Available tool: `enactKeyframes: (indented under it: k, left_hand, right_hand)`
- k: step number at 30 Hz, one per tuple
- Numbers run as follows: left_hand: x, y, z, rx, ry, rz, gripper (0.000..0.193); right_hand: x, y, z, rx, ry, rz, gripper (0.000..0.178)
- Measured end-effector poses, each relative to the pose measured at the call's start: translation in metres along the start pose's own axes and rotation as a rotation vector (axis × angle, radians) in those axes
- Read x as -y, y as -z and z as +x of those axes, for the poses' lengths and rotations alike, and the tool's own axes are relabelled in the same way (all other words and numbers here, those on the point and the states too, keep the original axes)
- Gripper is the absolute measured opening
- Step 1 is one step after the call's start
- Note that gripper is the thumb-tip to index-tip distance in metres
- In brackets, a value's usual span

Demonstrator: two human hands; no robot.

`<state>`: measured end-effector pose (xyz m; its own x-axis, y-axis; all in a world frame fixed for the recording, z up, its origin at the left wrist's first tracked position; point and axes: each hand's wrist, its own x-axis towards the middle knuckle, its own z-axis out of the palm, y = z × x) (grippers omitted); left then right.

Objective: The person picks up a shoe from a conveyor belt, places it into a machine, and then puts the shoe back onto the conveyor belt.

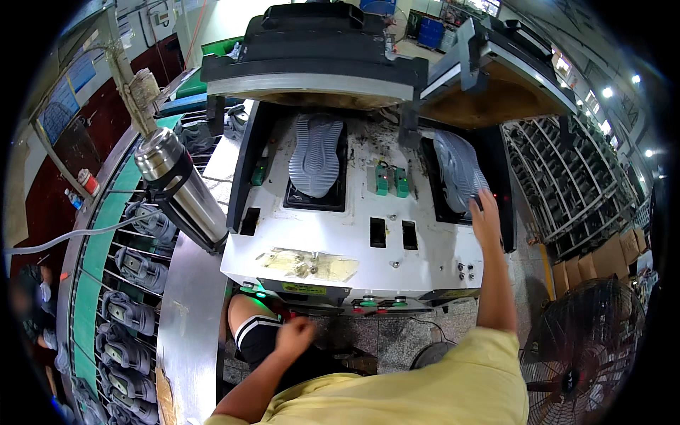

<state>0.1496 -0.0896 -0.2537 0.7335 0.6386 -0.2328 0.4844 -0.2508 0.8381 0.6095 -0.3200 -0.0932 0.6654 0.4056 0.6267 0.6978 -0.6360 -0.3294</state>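
Two grey shoes lie sole up on the black pads of a white two-station machine (319, 234). The left shoe (315, 157) rests straight on its pad. At the other station, my right hand (486, 219) is at the near end of the right shoe (460, 170), thumb and fingers closed about that end. My left hand (294, 338) is curled into a loose fist, low in front of the machine near its front buttons (368, 302). I see nothing in it.
Raised dark lids (312, 57) hang over both stations. A steel flask (180, 184) stands on the metal ledge at left, beside a rack line of grey shoes (127, 312). A floor fan (570, 382), cardboard boxes (605, 258) and a metal rack (567, 177) are at right.
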Motion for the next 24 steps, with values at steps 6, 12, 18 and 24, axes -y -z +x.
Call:
enactKeyframes:
  k: [6, 12, 18, 24]
  left_hand:
    - [-0.104, -0.129, 0.007, 0.813, -0.382, -0.162, 0.037]
    - [-0.135, -0.162, 0.042, 0.583, -0.386, -0.065, 0.027]
    - [-0.046, -0.059, -0.004, 0.150, -0.309, -0.082, 0.022]
    - [0.080, 0.123, -0.152, -0.842, -0.037, 0.235, 0.036]
  right_hand:
    - [-0.074, 0.042, -0.226, -0.885, -1.095, 0.632, 0.020]
    - [-0.085, 0.058, -0.248, -0.350, -1.255, 1.582, 0.030]
    - [0.080, -0.023, -0.284, 0.072, -0.477, 0.761, 0.004]
    - [0.288, -0.062, -0.150, 0.087, 0.333, 0.703, 0.043]
